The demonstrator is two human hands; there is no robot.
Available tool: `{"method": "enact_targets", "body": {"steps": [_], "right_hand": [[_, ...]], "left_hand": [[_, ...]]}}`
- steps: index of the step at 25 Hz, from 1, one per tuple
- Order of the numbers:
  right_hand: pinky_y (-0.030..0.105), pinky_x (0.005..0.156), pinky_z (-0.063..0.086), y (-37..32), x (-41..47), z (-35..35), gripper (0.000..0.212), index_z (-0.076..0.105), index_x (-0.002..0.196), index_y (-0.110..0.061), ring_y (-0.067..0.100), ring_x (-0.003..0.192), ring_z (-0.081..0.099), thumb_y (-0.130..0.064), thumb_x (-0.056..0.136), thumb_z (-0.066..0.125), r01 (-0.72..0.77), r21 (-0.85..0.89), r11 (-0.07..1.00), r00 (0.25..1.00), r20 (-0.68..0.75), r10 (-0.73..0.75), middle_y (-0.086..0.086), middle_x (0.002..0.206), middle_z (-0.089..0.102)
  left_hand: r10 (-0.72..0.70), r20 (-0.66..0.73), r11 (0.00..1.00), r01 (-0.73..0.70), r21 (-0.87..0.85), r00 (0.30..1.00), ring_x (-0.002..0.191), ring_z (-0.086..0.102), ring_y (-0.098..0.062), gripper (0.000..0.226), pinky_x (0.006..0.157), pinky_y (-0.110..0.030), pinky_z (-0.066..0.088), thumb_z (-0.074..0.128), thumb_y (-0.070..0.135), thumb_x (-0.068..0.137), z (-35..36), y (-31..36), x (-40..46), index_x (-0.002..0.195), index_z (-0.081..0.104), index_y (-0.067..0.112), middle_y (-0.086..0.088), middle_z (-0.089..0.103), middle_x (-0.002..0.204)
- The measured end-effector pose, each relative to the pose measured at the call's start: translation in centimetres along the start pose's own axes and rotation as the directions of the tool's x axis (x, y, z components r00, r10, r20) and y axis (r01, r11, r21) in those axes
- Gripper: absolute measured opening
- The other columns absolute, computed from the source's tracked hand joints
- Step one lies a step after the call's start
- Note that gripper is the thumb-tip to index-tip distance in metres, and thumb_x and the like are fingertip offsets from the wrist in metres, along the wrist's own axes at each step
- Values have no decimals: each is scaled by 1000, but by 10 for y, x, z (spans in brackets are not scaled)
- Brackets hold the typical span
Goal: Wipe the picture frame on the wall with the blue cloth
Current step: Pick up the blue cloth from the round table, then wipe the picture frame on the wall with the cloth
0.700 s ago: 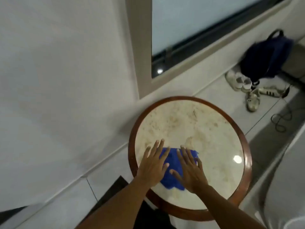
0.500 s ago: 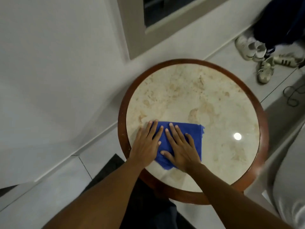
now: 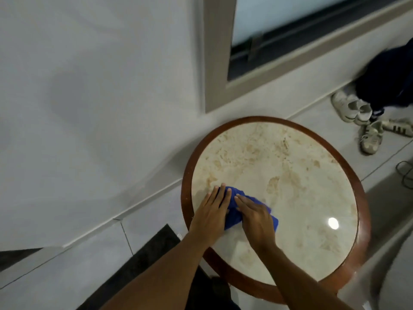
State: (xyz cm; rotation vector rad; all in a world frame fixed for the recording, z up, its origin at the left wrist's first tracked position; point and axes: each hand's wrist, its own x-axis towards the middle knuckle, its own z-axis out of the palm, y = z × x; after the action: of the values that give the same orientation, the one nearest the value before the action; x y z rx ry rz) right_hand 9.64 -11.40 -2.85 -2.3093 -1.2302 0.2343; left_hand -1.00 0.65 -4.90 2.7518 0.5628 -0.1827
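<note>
Compared with half a second ago, the small blue cloth (image 3: 232, 209) looks bunched up instead of spread flat, and the view has swung so the round marble-topped table with a brown wooden rim (image 3: 290, 175) sits further right. Left hand (image 3: 212, 214) and right hand (image 3: 256, 218) both lie palm-down on the cloth, fingers extended, pressing rather than clenching it, near the table's left edge.

No readable text, no labels, brands, numbers or signs anywhere in view
</note>
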Motion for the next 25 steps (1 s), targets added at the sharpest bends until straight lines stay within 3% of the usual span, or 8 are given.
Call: {"method": "enact_targets", "body": {"steps": [3, 6, 8, 10, 14, 19, 22, 25], "right_hand": [[37, 83, 57, -74, 5, -62, 50, 68, 119, -12, 20, 98, 70, 9, 75, 75, 97, 48, 994, 992, -83, -93, 6, 110, 73], [32, 99, 48, -181, 45, -158, 49, 66, 120, -4, 23, 112, 64, 4, 73, 78, 295, 58, 954, 949, -130, -286, 14, 122, 67], [25, 103, 39, -250, 76, -211, 35, 62, 124, -1, 19, 121, 58, -12, 91, 59, 379, 0, 925, 917, -133, -376, 16, 132, 59], [22, 91, 47, -328, 103, -265, 41, 72, 108, -2, 18, 109, 66, -29, 100, 43, 544, 89, 834, 793, -380, -477, 11, 118, 68], [9, 98, 39, -488, 131, -349, 50, 74, 104, -5, 10, 109, 59, -46, 97, 45, 786, 199, 585, 538, -687, -488, 4, 114, 70], [15, 102, 34, -659, 124, -397, 48, 50, 131, -16, 16, 115, 54, -34, 87, 55, 903, 202, 379, 385, -773, -505, 3, 135, 55], [23, 100, 40, -740, 126, -403, 49, 54, 132, -10, 23, 115, 55, -15, 84, 64, 929, 170, 329, 315, -832, -457, 7, 135, 55], [19, 102, 34, -813, 138, -415, 50, 55, 133, -5, 21, 117, 50, -7, 83, 62, 921, 75, 381, 240, -881, -407, 10, 140, 51]], "left_hand": [[1, -146, 997, -12, -75, 989, 153, 15, -35, 61, 124, -43, 17, 7, 42, 106, -100, 1, -44, 159, 13, 11, -14, 10, 167], [-30, -277, 999, 24, -24, 960, 153, 20, -31, 57, 122, -43, 29, 20, 37, 107, -248, -5, -94, 158, 8, 15, -12, 5, 167], [30, -413, 996, 8, 90, 910, 147, 37, -30, 57, 111, -39, 45, 32, 33, 105, -337, -14, -114, 156, 24, 7, -16, 21, 164], [56, -536, 982, 49, 180, 843, 141, 46, -29, 55, 102, -36, 52, 38, 32, 104, -439, -24, -147, 152, 37, 3, -18, 32, 160], [141, -760, 948, 135, 289, 635, 148, 34, -27, 53, 112, -38, 44, 25, 32, 109, -611, -41, -234, 155, 26, 5, -15, 26, 164], [306, -762, 841, 212, 497, 571, 154, 19, -32, 54, 124, -43, 24, 40, 16, 104, -758, -76, -352, 154, 26, -1, -19, 21, 164], [423, -730, 710, 304, 635, 537, 153, 20, -34, 57, 125, -41, 19, 41, 17, 102, -820, -109, -400, 154, 27, -1, -20, 23, 164], [411, -786, 626, 484, 611, 461, 156, 9, -28, 63, 126, -41, 14, 33, 39, 105, -873, -152, -436, 161, 12, 16, -12, 10, 169]]}}
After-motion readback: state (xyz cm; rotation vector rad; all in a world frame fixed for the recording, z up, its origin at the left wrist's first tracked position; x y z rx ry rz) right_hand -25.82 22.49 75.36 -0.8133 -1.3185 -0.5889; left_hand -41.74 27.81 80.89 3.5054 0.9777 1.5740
